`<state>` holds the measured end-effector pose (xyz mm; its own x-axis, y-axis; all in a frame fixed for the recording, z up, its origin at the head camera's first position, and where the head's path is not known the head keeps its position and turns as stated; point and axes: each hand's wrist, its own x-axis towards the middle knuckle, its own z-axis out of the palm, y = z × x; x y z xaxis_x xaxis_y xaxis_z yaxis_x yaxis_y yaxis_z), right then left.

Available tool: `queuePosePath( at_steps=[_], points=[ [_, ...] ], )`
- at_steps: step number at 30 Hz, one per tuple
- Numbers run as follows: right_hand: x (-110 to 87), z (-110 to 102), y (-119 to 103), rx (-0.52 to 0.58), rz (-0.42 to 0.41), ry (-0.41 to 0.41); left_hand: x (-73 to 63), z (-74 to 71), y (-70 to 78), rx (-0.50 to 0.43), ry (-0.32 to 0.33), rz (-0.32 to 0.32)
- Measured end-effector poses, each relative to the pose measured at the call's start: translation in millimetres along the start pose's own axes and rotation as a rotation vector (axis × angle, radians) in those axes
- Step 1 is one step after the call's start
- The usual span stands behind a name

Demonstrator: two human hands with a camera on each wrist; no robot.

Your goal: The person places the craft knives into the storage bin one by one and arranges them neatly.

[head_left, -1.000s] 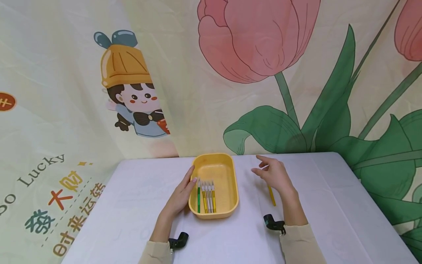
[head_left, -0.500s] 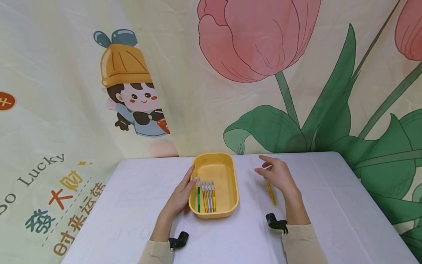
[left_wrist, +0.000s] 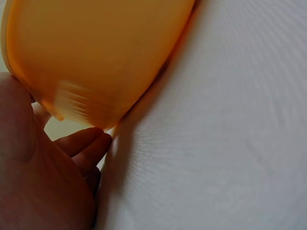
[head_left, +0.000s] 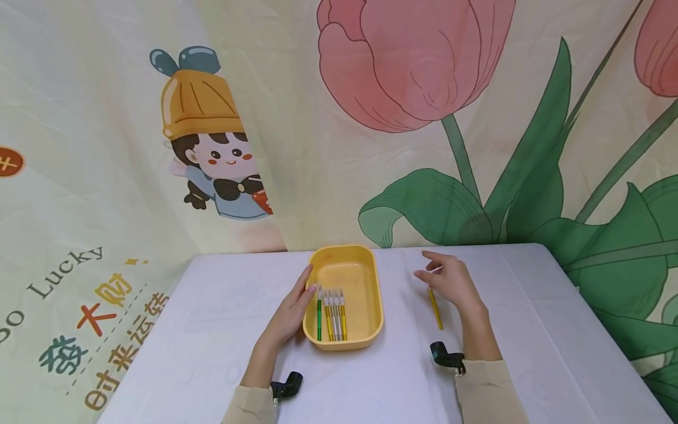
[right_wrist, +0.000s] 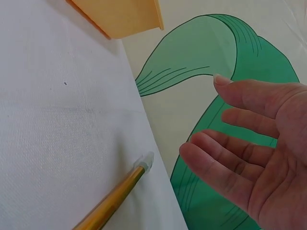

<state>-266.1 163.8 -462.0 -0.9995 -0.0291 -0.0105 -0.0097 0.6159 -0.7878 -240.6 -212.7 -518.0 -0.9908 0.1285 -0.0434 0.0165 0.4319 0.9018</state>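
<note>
My left hand [head_left: 289, 310] holds the left side of a yellow plastic tray [head_left: 371, 265], thumb over the rim and fingers against the outer wall. The left wrist view has those fingers low on the tray wall [left_wrist: 120, 48]. In the tray lie several slim craft knives [head_left: 335, 318] side by side, one green, the others gold and silver, with clear caps. To the right, a single gold craft knife [head_left: 435, 309] lies on the table, clear cap pointing away. Just above its capped end hovers my right hand [head_left: 448, 279], holding nothing, thumb apart from the loosely bent fingers [right_wrist: 220, 177].
A white cloth covers the table [head_left: 508, 312], whose back edge meets a printed curtain [head_left: 296, 147] with tulips and a cartoon figure. Each wrist wears a small black camera [head_left: 447, 357].
My right hand has drifted slightly to the right, uncovering more of the lone gold craft knife. The left hand and the tray have stayed in place.
</note>
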Motion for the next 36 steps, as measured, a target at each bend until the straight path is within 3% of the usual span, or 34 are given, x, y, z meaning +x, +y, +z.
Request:
queuePosePath(
  at_steps=[22, 36],
  points=[
    [1.8, -5.3, 16.4, 0.001, -0.021, -0.012, 0.6, -0.5, -1.0, 0.006, -0.004, 0.001],
    [3.7, -1.5, 22.6, -0.035, 0.038, -0.062, 1.3, -0.5, -2.7, 0.003, -0.007, 0.001]
  ],
)
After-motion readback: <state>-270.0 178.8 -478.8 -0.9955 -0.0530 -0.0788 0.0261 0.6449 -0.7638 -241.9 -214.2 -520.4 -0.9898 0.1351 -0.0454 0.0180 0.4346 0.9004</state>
